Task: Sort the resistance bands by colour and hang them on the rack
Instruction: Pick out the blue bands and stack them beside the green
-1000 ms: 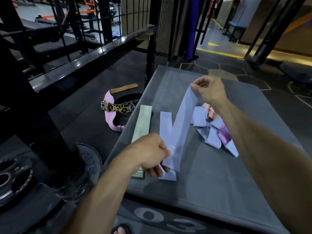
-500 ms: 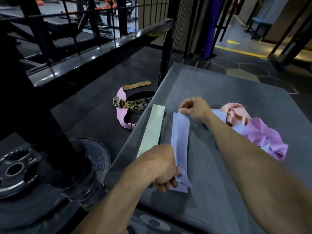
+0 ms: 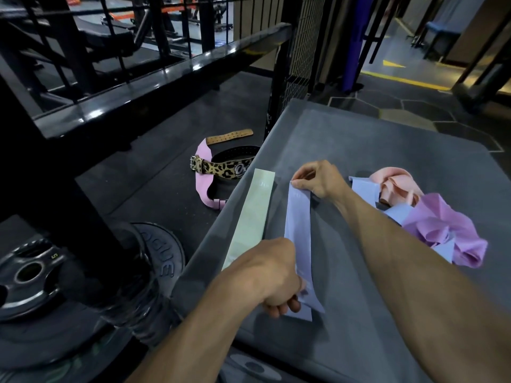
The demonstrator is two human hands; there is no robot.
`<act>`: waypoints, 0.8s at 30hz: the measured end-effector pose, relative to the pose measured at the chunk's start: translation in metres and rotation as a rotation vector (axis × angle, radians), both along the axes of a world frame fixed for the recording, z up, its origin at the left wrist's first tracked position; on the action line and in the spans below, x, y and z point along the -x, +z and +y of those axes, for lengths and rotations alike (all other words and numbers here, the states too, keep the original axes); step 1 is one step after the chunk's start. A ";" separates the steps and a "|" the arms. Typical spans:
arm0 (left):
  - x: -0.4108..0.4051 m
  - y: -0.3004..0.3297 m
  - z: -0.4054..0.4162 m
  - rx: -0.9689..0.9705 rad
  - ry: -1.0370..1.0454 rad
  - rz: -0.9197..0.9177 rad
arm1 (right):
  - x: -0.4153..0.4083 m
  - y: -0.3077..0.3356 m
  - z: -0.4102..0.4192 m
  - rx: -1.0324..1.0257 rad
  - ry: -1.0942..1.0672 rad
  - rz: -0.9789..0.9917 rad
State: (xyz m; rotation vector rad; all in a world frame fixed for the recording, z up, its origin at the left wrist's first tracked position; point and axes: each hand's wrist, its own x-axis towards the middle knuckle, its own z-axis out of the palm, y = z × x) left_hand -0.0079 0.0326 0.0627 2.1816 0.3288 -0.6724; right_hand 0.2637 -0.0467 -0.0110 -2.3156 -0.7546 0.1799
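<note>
A pale blue band (image 3: 299, 230) lies stretched lengthways on the grey padded box (image 3: 373, 313). My left hand (image 3: 272, 276) pinches its near end and my right hand (image 3: 318, 178) pinches its far end. To its left a pale green band (image 3: 253, 217) lies flat and straight near the box's left edge. At the right sits a tangled heap: a peach band (image 3: 395, 183), a purple band (image 3: 442, 230) and more pale blue bands (image 3: 362, 187).
On the dark floor to the left lie a leopard-print lifting belt (image 3: 224, 168) with a pink strap (image 3: 203, 183) and a tan leather strap (image 3: 229, 136). Weight plates (image 3: 30, 275) and a black steel rack frame (image 3: 124, 87) stand at the left.
My right hand has lowered the blue band from the air down onto the box beside the green band. My left hand has stayed at the band's near end.
</note>
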 end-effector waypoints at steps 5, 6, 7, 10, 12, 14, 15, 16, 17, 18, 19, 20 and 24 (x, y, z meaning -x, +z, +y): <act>-0.001 0.001 -0.001 -0.013 -0.002 -0.001 | 0.000 -0.003 0.000 0.004 -0.009 -0.006; -0.002 0.000 0.000 -0.013 0.000 0.002 | 0.000 -0.003 0.000 0.014 -0.007 -0.012; -0.002 -0.001 0.000 -0.012 0.002 0.004 | 0.000 -0.004 0.000 0.022 -0.008 -0.019; -0.003 -0.003 0.000 -0.007 0.007 0.011 | 0.001 -0.005 0.000 0.018 -0.018 -0.027; -0.003 -0.003 -0.001 -0.006 0.011 0.014 | 0.000 -0.006 0.000 0.023 -0.021 -0.027; -0.004 -0.004 -0.001 -0.013 0.011 0.019 | -0.001 -0.007 0.001 0.026 -0.030 -0.028; -0.005 -0.006 -0.001 -0.019 0.008 0.025 | -0.001 -0.008 0.002 0.027 -0.038 -0.033; -0.005 -0.007 -0.001 -0.027 0.005 0.034 | -0.001 -0.008 0.002 0.031 -0.046 -0.040; -0.006 -0.008 -0.001 -0.036 0.001 0.043 | -0.002 -0.009 0.003 0.040 -0.053 -0.046; -0.006 -0.010 -0.002 -0.043 -0.002 0.051 | -0.002 -0.009 0.003 0.048 -0.055 -0.051; -0.006 -0.011 -0.002 -0.055 -0.006 0.056 | -0.002 -0.010 0.003 0.056 -0.054 -0.054; -0.007 -0.012 -0.002 -0.068 -0.010 0.059 | -0.003 -0.010 0.004 0.061 -0.053 -0.056; -0.009 -0.015 -0.005 -0.077 -0.033 0.090 | -0.003 -0.011 0.006 0.104 -0.057 -0.062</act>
